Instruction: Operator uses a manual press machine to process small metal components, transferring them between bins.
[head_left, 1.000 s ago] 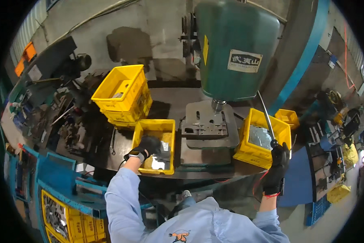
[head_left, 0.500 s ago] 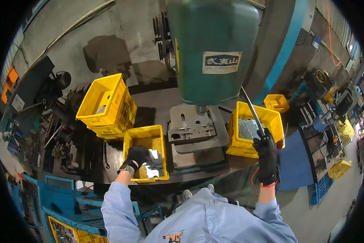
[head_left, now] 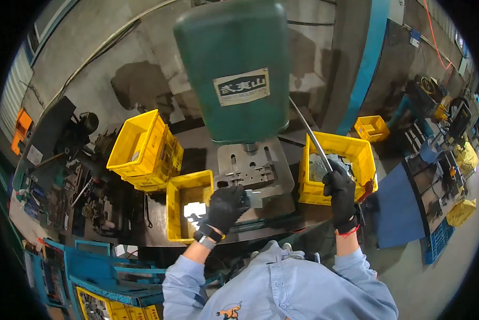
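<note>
My left hand [head_left: 228, 207], in a black glove, is closed on a small flat metal plate [head_left: 256, 199] in front of the press bed. Behind the plate lies a steel die fixture [head_left: 246, 176], fixed under the ram [head_left: 249, 148] of a green press [head_left: 234, 64]. My right hand [head_left: 339, 188], also gloved in black, grips the end of a long metal lever [head_left: 312, 136] that slants up to the press. Left of the fixture, a yellow bin [head_left: 170, 213] holds shiny metal plates [head_left: 195, 211]. Behind my right hand, another yellow bin [head_left: 366, 176] holds more plates [head_left: 318, 168].
Stacked yellow crates [head_left: 157, 144] stand at the back left of the workbench [head_left: 191, 154]. A wrench [head_left: 148, 210] lies near the left bin. A smaller yellow bin [head_left: 371, 128] sits at the far right, and a blue board [head_left: 400, 208] lies beyond my right arm.
My left hand has moved right, out of the left bin, bringing a metal plate to the front of the die fixture. My right hand stays on the lever. The view has shifted right.
</note>
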